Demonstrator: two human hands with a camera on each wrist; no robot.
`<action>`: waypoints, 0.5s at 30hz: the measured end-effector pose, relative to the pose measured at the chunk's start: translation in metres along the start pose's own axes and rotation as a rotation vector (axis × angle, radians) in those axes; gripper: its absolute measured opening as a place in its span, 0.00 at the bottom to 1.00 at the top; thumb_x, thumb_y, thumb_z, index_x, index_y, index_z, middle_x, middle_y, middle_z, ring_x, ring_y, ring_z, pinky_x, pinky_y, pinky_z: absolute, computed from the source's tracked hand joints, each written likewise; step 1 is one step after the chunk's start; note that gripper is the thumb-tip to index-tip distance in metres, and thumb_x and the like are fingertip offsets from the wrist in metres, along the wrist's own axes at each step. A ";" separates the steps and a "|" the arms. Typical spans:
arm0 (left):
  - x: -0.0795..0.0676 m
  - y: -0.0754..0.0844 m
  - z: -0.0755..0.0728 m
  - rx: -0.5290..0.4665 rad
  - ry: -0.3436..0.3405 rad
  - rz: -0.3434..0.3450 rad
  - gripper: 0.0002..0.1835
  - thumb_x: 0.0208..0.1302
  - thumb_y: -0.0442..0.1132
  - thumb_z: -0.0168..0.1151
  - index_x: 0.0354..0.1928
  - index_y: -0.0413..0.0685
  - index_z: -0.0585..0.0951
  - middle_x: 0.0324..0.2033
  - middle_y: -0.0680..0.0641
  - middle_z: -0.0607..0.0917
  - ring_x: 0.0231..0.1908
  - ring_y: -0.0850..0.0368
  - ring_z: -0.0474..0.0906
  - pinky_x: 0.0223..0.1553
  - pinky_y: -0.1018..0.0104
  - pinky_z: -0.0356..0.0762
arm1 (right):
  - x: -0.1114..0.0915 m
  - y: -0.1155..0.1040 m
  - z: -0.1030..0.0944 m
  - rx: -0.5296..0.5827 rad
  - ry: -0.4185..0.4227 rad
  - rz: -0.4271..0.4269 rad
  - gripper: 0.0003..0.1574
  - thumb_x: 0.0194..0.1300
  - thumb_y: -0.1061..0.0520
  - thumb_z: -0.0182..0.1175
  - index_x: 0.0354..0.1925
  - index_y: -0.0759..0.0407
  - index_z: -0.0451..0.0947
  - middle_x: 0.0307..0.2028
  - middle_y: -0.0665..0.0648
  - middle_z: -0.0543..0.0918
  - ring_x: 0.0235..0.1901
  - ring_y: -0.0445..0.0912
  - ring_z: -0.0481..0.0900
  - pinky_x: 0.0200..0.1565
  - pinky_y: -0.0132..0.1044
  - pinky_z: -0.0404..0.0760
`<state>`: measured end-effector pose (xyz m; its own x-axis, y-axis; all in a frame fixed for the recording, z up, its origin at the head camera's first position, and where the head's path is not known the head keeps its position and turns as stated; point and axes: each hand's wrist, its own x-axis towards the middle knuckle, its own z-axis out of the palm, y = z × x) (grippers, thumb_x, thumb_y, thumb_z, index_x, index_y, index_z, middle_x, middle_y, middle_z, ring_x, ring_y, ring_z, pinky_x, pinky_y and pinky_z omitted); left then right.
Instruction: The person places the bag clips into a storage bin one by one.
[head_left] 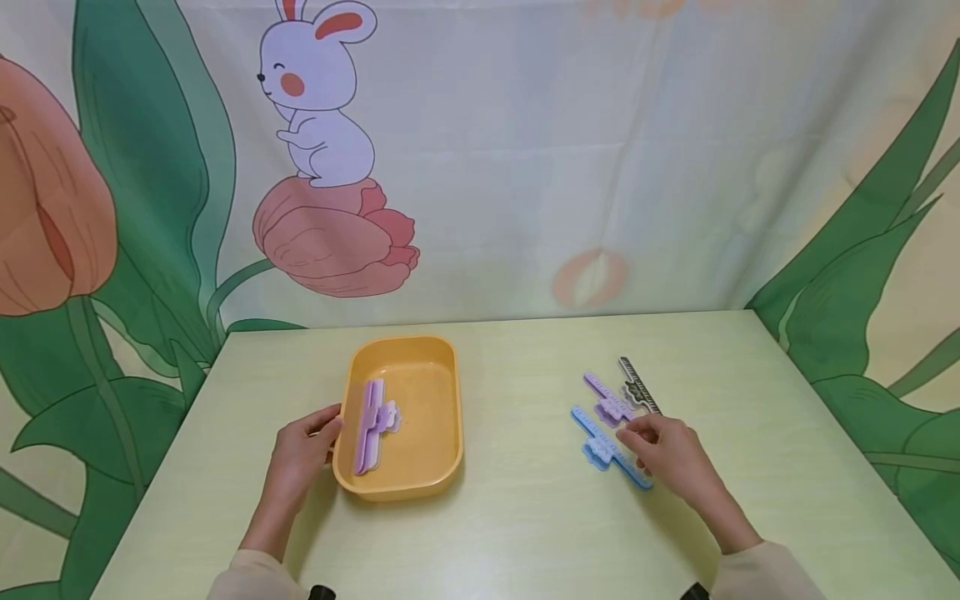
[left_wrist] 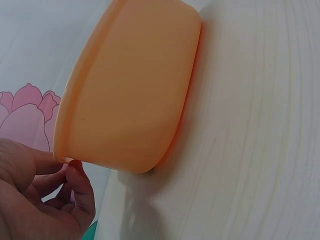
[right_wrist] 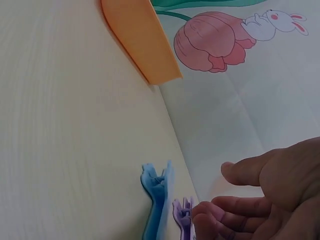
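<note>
My left hand (head_left: 300,454) pinches the left rim of a yellow-orange plastic tray (head_left: 397,492), its thumb and fingertips meeting at the edge in the left wrist view. Inside the tray, toward its left side, lies a purple ruler clip (head_left: 368,433). Over on the right, my right hand (head_left: 667,458) hovers beside several ruler clips, thumb and fingers apart and nothing between them. Nearest to it is a blue clip (head_left: 600,450); behind that are a purple clip (head_left: 613,408) and a black-and-white clip (head_left: 637,387), partly covered by the hand.
The pale wood-grain table (head_left: 517,542) stretches between the tray and the loose clips. A printed curtain (head_left: 487,167) with a rabbit and tulips hangs along the table's back edge.
</note>
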<state>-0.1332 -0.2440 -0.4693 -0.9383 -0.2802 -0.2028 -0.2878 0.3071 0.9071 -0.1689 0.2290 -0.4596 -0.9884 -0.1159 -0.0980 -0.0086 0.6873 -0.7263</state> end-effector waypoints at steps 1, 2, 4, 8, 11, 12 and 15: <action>0.000 0.000 0.000 0.002 0.001 -0.001 0.24 0.80 0.38 0.51 0.71 0.32 0.72 0.55 0.32 0.81 0.37 0.60 0.79 0.34 0.72 0.80 | -0.001 0.000 0.002 -0.004 -0.005 0.004 0.17 0.74 0.51 0.64 0.47 0.65 0.82 0.27 0.57 0.83 0.25 0.47 0.78 0.27 0.37 0.75; 0.000 0.000 0.000 0.002 0.002 -0.001 0.24 0.80 0.38 0.51 0.71 0.32 0.72 0.55 0.32 0.81 0.37 0.60 0.79 0.34 0.72 0.80 | -0.001 0.000 0.003 -0.008 -0.009 0.008 0.17 0.74 0.51 0.64 0.46 0.65 0.82 0.25 0.56 0.82 0.24 0.47 0.78 0.26 0.38 0.74; 0.000 0.000 0.000 0.003 0.004 -0.001 0.24 0.80 0.38 0.51 0.71 0.32 0.72 0.55 0.32 0.81 0.37 0.60 0.79 0.34 0.72 0.80 | -0.003 -0.003 0.007 -0.027 -0.014 0.019 0.16 0.74 0.50 0.64 0.42 0.64 0.82 0.22 0.56 0.81 0.21 0.46 0.77 0.26 0.38 0.73; 0.000 -0.001 0.000 0.002 0.006 0.000 0.24 0.80 0.38 0.52 0.70 0.32 0.72 0.54 0.32 0.82 0.37 0.60 0.79 0.34 0.72 0.80 | -0.005 -0.008 0.015 -0.066 -0.013 0.041 0.14 0.73 0.51 0.65 0.38 0.62 0.81 0.20 0.55 0.80 0.17 0.45 0.75 0.24 0.38 0.71; 0.001 -0.002 0.000 -0.002 0.008 0.008 0.23 0.80 0.38 0.52 0.70 0.32 0.72 0.54 0.32 0.82 0.36 0.60 0.79 0.33 0.72 0.80 | -0.005 -0.011 0.021 -0.067 0.001 0.048 0.15 0.72 0.52 0.65 0.39 0.64 0.82 0.21 0.56 0.81 0.16 0.44 0.75 0.22 0.37 0.72; 0.001 -0.002 0.001 -0.004 0.007 0.012 0.24 0.80 0.38 0.52 0.70 0.31 0.72 0.54 0.32 0.82 0.36 0.61 0.79 0.33 0.72 0.80 | -0.005 -0.012 0.023 -0.063 0.007 0.051 0.15 0.72 0.52 0.65 0.40 0.65 0.82 0.21 0.56 0.81 0.16 0.44 0.75 0.22 0.36 0.72; 0.000 -0.001 0.001 -0.009 0.007 0.016 0.24 0.80 0.38 0.52 0.70 0.31 0.72 0.53 0.31 0.82 0.36 0.60 0.79 0.33 0.72 0.80 | -0.004 -0.015 0.027 -0.073 0.034 0.065 0.17 0.72 0.51 0.65 0.41 0.66 0.81 0.20 0.55 0.80 0.16 0.44 0.74 0.20 0.36 0.71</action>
<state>-0.1334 -0.2439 -0.4708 -0.9413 -0.2817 -0.1859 -0.2712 0.3034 0.9135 -0.1604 0.1995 -0.4669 -0.9918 -0.0462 -0.1192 0.0456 0.7434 -0.6673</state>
